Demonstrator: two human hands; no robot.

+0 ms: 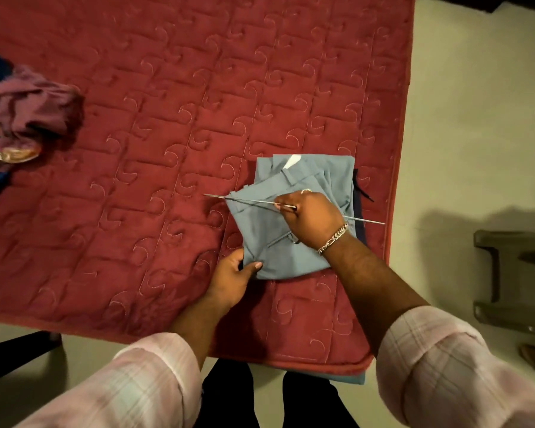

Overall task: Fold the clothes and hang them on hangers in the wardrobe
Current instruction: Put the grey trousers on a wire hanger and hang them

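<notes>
Folded grey-blue trousers point(291, 217) are laid near the corner of a red quilted mattress point(136, 118); their near left corner is pinched by the left hand point(232, 278), while a thin metal hanger point(241, 201) lying across them is gripped by the right hand point(312, 219)

Bare quilt point(167, 118) between crumpled clothes point(28, 118) and trousers point(275, 230).

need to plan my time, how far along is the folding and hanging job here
Done: the grey-blue trousers lie folded on the red quilt. In hand: the right hand holds a thin metal hanger over them while the left hand grips their near corner. Left: getting them onto the hanger and into the wardrobe, which is out of view, plus the crumpled maroon and dark blue clothes at the far left.
</notes>
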